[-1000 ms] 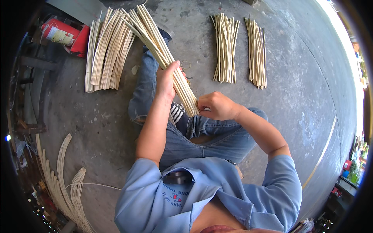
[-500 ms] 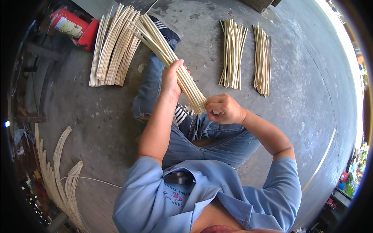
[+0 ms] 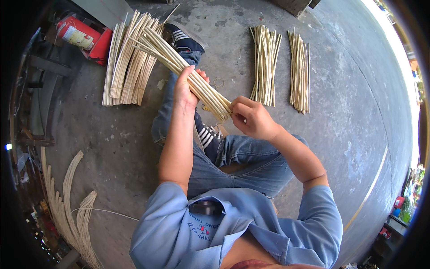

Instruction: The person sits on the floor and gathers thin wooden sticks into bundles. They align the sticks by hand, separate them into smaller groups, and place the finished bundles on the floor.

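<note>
Our left hand [image 3: 185, 89] wraps around the stick bundle [image 3: 206, 93], likely so none slip out; our right hand [image 3: 253, 117] curls at its near end, but we cannot tell if it pinches any; the bundle slants above our legs [image 3: 266, 165].

From my end I see pale straw-yellow in the held bundle of sticks [image 3: 208, 96], the same creamy tone in the left bundles [image 3: 130, 67] and right bundles [image 3: 266, 62], and a greyer beige in the loose strands [image 3: 84, 215]. I make out a light blue shirt [image 3: 255, 210] with a red emblem and dark lettering, faded blue jeans [image 3: 255, 157], and navy shoes [image 3: 208, 140] striped white. My feed shows a mottled grey floor [image 3: 336, 98] and a red canister [image 3: 74, 22] with a cream label.
</note>
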### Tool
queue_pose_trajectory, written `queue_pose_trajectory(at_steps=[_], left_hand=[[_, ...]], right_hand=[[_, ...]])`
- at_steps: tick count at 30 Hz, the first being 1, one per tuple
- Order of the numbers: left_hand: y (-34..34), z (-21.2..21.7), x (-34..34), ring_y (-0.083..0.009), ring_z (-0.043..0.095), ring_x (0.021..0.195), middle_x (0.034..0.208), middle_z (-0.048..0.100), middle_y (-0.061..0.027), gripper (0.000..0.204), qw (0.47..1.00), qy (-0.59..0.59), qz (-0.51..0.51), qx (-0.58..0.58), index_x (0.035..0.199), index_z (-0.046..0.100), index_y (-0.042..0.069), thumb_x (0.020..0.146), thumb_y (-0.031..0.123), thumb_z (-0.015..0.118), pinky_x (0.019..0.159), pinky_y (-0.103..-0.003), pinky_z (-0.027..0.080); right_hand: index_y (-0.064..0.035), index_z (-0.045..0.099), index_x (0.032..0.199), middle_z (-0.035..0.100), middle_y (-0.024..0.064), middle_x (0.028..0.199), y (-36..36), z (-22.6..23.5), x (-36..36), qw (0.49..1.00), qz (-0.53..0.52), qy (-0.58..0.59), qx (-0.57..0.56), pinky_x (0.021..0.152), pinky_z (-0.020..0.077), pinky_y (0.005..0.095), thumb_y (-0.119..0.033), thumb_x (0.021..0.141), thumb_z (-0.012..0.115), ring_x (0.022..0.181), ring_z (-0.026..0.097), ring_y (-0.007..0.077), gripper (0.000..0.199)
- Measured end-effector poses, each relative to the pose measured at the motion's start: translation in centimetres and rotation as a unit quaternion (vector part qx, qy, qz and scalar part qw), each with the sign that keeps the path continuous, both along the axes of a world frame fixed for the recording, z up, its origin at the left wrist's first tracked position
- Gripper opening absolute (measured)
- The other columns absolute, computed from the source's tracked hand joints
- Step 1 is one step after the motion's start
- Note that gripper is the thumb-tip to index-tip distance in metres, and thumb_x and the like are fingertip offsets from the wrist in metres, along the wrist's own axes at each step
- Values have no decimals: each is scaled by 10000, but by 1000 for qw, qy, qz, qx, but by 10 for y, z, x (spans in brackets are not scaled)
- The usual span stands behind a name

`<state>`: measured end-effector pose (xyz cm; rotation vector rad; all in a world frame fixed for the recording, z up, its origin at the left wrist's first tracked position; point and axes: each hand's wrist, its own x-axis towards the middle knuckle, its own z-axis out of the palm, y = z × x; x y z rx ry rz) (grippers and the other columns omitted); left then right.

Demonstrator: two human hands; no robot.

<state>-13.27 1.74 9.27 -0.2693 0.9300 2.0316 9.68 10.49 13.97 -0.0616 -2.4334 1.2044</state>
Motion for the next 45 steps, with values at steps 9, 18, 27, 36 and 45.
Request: queue_pose_trajectory(at_steps=[9,18,27,36,45], left_hand=[[-3,8,-2,-211,624,716,795,617,-55,176,998,64,5,1,905,600,69,886,185,731,679,-416,562],[5,5,-4,-209,595,663,746,584,-50,181,999,31,-15,3,858,572,91,854,164,737,641,-394,542],[-10,18,-58,-239,611,595,671,597,-81,185,996,0,83,17,835,583,56,885,208,676,638,-435,570],[-1,40,-17,-178,568,761,828,573,-33,197,986,159,34,46,952,568,98,907,219,716,705,-381,498],[-25,7,8,-173,556,786,897,547,-39,261,981,183,-63,-17,1079,540,106,911,208,710,719,-378,498]], right_hand=[[-8,666,941,632,83,926,6,0,-3,993,46,-16,-109,663,518,299,86,821,684,758,631,181,154],[-30,695,962,587,77,1030,15,-9,3,976,117,-33,-179,832,497,337,65,821,737,990,594,221,175],[-59,685,877,536,85,994,-4,-56,40,991,87,-94,35,850,485,352,-20,815,745,974,545,258,94],[25,738,929,724,178,772,-2,-154,1,913,-212,-270,-219,729,549,391,-220,903,675,740,713,295,254],[-5,734,991,721,214,990,7,-177,-26,886,-334,-288,-142,860,525,484,-345,850,744,963,690,364,369]])
